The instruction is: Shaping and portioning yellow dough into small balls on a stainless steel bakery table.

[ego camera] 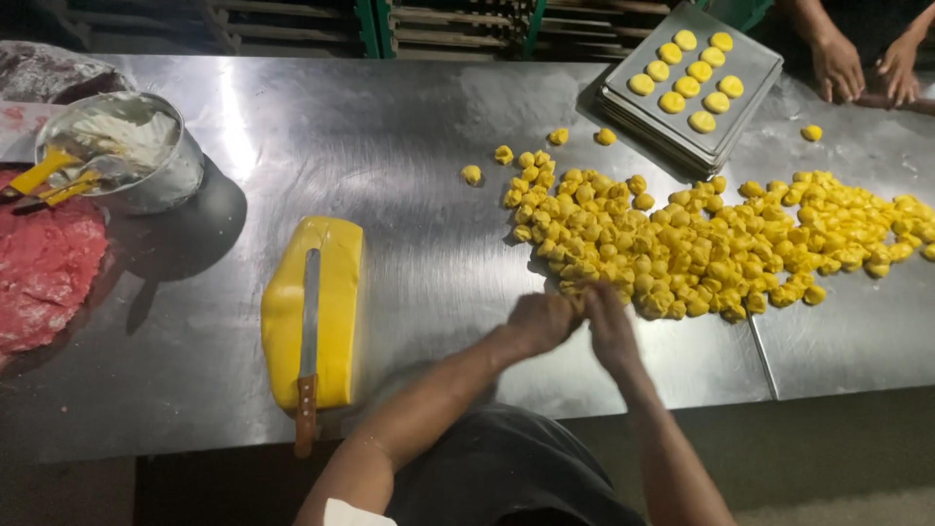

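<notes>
— Both hands?

— Pressed together at about 6 o'clock on the steel table [429, 127]. Left hand [541, 321] curled into a loose fist, right hand [609, 326] laid flat against it, palm to palm. Hard to tell what sits between the palms; nothing yellow showing there.

— Nearest thing?

— Heap of small yellow dough pieces [701, 244], just beyond the fingertips, spreading from 12 o'clock of the hands out toward 3 o'clock. Closest lumps nearly touching the knuckles. A few stray bits lying loose at the heap's 11 o'clock edge, one more alone at far 2 o'clock.

— Left of the hands?

— Yellow dough block [336, 292] at 9 o'clock, well apart from the hands, lying lengthwise. Long knife [310, 341] resting on top, blade along the block, wooden handle hanging past the near end toward 6 o'clock.

— Farther out?

— Metal bowl [161, 166] at 10 o'clock, white stuff inside plus yellow-handled tools. Red dough mass [44, 268] below it, at the table's left edge. Grey baking tray [750, 93] at 1 o'clock, tilted on the table, carrying rounded yellow balls in rows.

— Anybody else?

— Another person's two hands [862, 63] at the far 2 o'clock corner, resting on the table beyond the tray, well apart from the hands in front.
</notes>
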